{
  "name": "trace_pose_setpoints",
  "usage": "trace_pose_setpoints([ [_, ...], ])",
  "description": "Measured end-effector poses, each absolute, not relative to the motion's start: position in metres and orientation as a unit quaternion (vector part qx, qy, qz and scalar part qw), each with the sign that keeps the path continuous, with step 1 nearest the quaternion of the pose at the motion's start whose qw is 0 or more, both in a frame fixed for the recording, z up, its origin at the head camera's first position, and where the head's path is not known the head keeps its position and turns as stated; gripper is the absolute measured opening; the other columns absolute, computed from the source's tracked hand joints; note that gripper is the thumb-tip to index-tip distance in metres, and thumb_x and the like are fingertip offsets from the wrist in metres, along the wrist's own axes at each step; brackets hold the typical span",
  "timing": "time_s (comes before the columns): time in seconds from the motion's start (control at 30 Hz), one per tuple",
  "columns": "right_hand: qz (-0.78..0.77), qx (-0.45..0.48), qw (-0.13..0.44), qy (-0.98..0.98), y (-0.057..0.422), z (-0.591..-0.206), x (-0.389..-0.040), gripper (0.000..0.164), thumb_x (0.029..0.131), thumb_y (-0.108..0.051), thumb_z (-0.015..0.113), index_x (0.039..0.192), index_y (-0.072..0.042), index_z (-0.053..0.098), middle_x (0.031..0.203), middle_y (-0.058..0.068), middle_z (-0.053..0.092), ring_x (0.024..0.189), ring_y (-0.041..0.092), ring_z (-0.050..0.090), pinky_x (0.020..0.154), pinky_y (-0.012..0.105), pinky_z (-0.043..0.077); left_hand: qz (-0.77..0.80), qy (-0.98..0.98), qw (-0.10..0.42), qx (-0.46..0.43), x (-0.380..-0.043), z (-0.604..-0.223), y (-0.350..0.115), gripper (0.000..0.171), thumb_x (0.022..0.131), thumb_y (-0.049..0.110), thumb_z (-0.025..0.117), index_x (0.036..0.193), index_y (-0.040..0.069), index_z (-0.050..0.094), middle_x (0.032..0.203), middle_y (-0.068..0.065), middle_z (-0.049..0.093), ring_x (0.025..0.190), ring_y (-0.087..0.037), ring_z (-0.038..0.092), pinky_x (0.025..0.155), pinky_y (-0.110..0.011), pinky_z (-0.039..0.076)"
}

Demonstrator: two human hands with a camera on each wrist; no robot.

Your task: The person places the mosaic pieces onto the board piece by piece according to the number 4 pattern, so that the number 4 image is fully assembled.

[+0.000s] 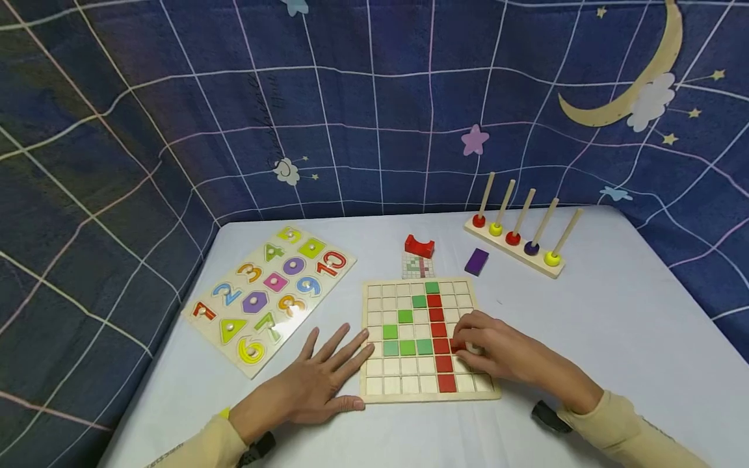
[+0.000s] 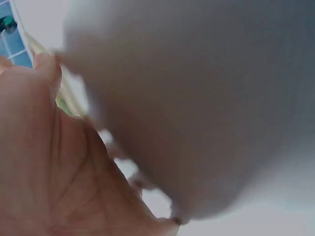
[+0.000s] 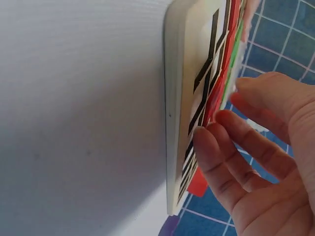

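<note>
A wooden grid board (image 1: 430, 398) lies flat on the table, with a column of red tiles (image 1: 439, 329) and several green tiles (image 1: 407, 348) set in its squares. My right hand (image 1: 503, 348) is over the board's right side, its thumb and fingertips pinching a red tile (image 1: 456, 346) just right of the red column. In the right wrist view the fingertips are close over the board (image 3: 174, 108), partly hiding that tile. My left hand (image 1: 322, 383) rests palm down with fingers spread, fingertips at the board's left edge. The left wrist view shows mostly its palm (image 2: 59, 167).
A number and shape puzzle board (image 1: 269, 305) lies to the left. Behind the grid board are a small pattern card (image 1: 417, 266), a red notched block (image 1: 419, 246) and a purple block (image 1: 476, 262). A peg stand with coloured rings (image 1: 541, 264) stands at the back right.
</note>
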State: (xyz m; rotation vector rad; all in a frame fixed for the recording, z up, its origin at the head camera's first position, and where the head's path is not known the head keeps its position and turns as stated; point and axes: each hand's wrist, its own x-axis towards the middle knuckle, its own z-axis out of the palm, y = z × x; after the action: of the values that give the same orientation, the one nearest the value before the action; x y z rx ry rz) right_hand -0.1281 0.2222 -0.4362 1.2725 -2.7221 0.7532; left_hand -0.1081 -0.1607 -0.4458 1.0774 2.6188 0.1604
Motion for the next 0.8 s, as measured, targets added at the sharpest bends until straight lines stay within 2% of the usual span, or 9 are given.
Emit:
trace_pose_setpoints([
  [0.13,0.222,0.387,0.021,-0.895,0.224,-0.433,-0.128,0.015,0.099,-0.016,0.077,0.114,-0.012,0.08,0.122,0.001,0.07,0.114,0.016,0.063,0.094,0.037,0.061,0.03,0.909,0.131,0.395,-0.116,-0.437,-0.16,0.078,0.107,0.069,0.042,0.172,0.028,0.027,0.181,0.002,0.023,0.167,-0.037,0.024,0.127,-0.071,0.027],
  [0.23,0.197,0.374,0.012,-0.906,0.229,-0.423,-0.129,0.039,0.101,-0.033,0.077,0.133,-0.012,0.075,0.142,0.006,0.066,0.131,0.024,0.06,0.105,0.049,0.059,0.015,0.908,0.109,0.405,-0.126,-0.428,-0.155,0.076,0.107,0.067,0.044,0.171,0.028,0.03,0.179,0.002,0.028,0.166,-0.035,0.027,0.128,-0.068,0.03],
  [0.3,0.179,0.368,0.006,-0.912,0.234,-0.413,-0.13,0.058,0.1,-0.046,0.076,0.148,-0.016,0.066,0.158,0.008,0.057,0.144,0.03,0.052,0.113,0.058,0.051,0.007,0.906,0.086,0.414,-0.135,-0.419,-0.149,0.078,0.106,0.068,0.046,0.171,0.029,0.029,0.18,0.002,0.027,0.167,-0.034,0.025,0.129,-0.067,0.029],
  [0.37,0.16,0.362,-0.003,-0.918,0.239,-0.403,-0.131,0.074,0.098,-0.056,0.074,0.16,-0.024,0.052,0.172,0.007,0.041,0.156,0.036,0.039,0.121,0.068,0.039,-0.003,0.904,0.052,0.423,-0.146,-0.407,-0.143,0.083,0.104,0.071,0.049,0.172,0.029,0.025,0.181,0.003,0.023,0.168,-0.033,0.021,0.13,-0.066,0.026],
  [0.43,0.151,0.361,-0.013,-0.92,0.242,-0.393,-0.132,0.084,0.096,-0.06,0.073,0.167,-0.03,0.041,0.18,0.006,0.025,0.162,0.041,0.025,0.125,0.075,0.024,-0.008,0.902,0.015,0.432,-0.156,-0.393,-0.138,0.09,0.101,0.075,0.051,0.173,0.03,0.022,0.182,0.004,0.019,0.169,-0.032,0.018,0.131,-0.065,0.024],
  [0.53,0.139,0.359,-0.026,-0.922,0.244,-0.382,-0.133,0.091,0.095,-0.062,0.072,0.17,-0.037,0.028,0.183,0.003,0.009,0.166,0.045,0.011,0.128,0.077,0.004,-0.014,0.895,-0.034,0.444,-0.168,-0.374,-0.132,0.096,0.097,0.08,0.052,0.173,0.03,0.019,0.182,0.002,0.018,0.17,-0.031,0.016,0.132,-0.065,0.023],
  [0.6,0.136,0.36,-0.027,-0.923,0.244,-0.379,-0.132,0.091,0.095,-0.062,0.071,0.171,-0.038,0.026,0.184,0.003,0.005,0.166,0.046,0.007,0.129,0.076,-0.002,-0.015,0.891,-0.053,0.45,-0.174,-0.365,-0.13,0.096,0.098,0.079,0.052,0.173,0.03,0.02,0.182,0.001,0.02,0.169,-0.032,0.019,0.131,-0.065,0.025],
  [0.67,0.134,0.36,-0.03,-0.923,0.244,-0.378,-0.13,0.09,0.097,-0.062,0.068,0.171,-0.038,0.025,0.184,0.002,0.004,0.167,0.046,0.007,0.129,0.075,-0.004,-0.016,0.891,-0.059,0.451,-0.177,-0.36,-0.129,0.095,0.098,0.079,0.052,0.173,0.029,0.02,0.181,0.001,0.021,0.169,-0.032,0.02,0.131,-0.066,0.026],
  [0.8,0.142,0.361,-0.041,-0.921,0.244,-0.383,-0.126,0.086,0.099,-0.062,0.067,0.171,-0.036,0.027,0.184,0.002,0.006,0.166,0.046,0.009,0.125,0.079,0.004,-0.016,0.892,-0.054,0.448,-0.178,-0.36,-0.131,0.094,0.099,0.079,0.051,0.173,0.029,0.02,0.181,0.002,0.021,0.169,-0.031,0.019,0.131,-0.065,0.027],
])
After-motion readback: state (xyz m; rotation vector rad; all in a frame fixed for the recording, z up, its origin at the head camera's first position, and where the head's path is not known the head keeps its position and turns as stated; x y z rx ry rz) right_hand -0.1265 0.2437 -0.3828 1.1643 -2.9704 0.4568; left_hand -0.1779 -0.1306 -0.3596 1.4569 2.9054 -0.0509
